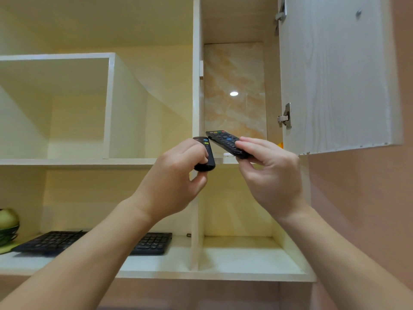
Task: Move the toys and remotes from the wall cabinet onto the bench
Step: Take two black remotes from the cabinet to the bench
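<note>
While both arms reach up before the open cream wall cabinet (pixel 196 86), the left hand (pixel 176 175) fingers (pixel 196 151) clasp a slim black remote (pixel 206 156). The right hand (pixel 271 173) fingers (pixel 245 145) pinch a wider black remote with coloured buttons (pixel 225 143), just beside it.

Slim black remote (pixel 206 154) tilted upright, wider black remote (pixel 225 143) with coloured buttons angled beside it

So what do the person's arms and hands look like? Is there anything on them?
Both arms are bare, with no sleeves in view. The left hand and the right hand wear no gloves, rings, watch or bracelet that I can see. No marks or cables show on them either.
</note>
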